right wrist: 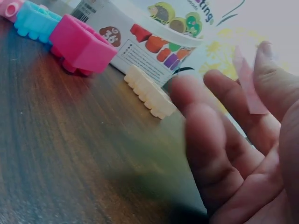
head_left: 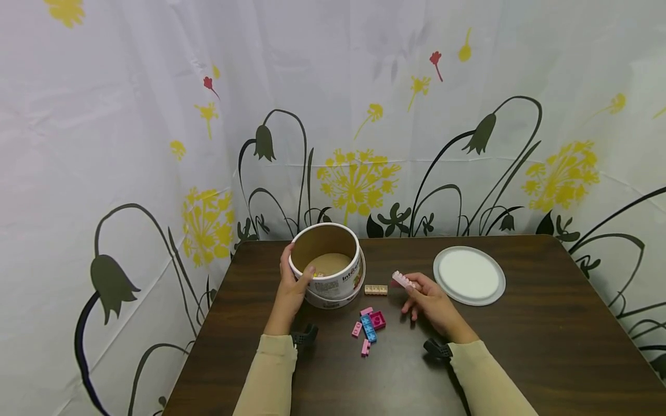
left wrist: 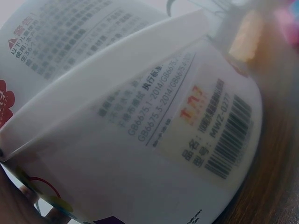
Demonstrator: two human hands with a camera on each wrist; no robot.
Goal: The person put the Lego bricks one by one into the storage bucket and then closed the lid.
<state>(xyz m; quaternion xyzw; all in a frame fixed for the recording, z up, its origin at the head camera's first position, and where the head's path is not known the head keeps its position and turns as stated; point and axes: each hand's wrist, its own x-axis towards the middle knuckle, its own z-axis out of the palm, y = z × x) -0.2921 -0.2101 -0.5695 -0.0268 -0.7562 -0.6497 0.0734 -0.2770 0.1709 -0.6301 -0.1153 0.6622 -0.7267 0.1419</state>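
Observation:
My left hand (head_left: 291, 284) grips the left rim of a white plastic bucket (head_left: 340, 288), with the thumb over the edge. A few small coloured bits (head_left: 319, 275) show inside, near the thumb. The bucket's printed side (left wrist: 140, 154) fills the left wrist view. To its right, my right hand (head_left: 430, 304) pinches a pale pink toy brick (head_left: 403, 280) between thumb and fingers above the table. That pink brick (right wrist: 250, 88) also shows in the right wrist view. Between bucket and right hand lies a tan brick (head_left: 376, 290), studs sideways in the right wrist view.
In front of the bucket sits a cluster with a blue brick (head_left: 369, 328), a magenta brick (head_left: 378, 320) and several small pink bricks (head_left: 366, 348). A round white lid (head_left: 470, 274) lies on the dark wooden table (head_left: 551, 323) at right. Behind hangs a flower-print curtain (head_left: 333, 86).

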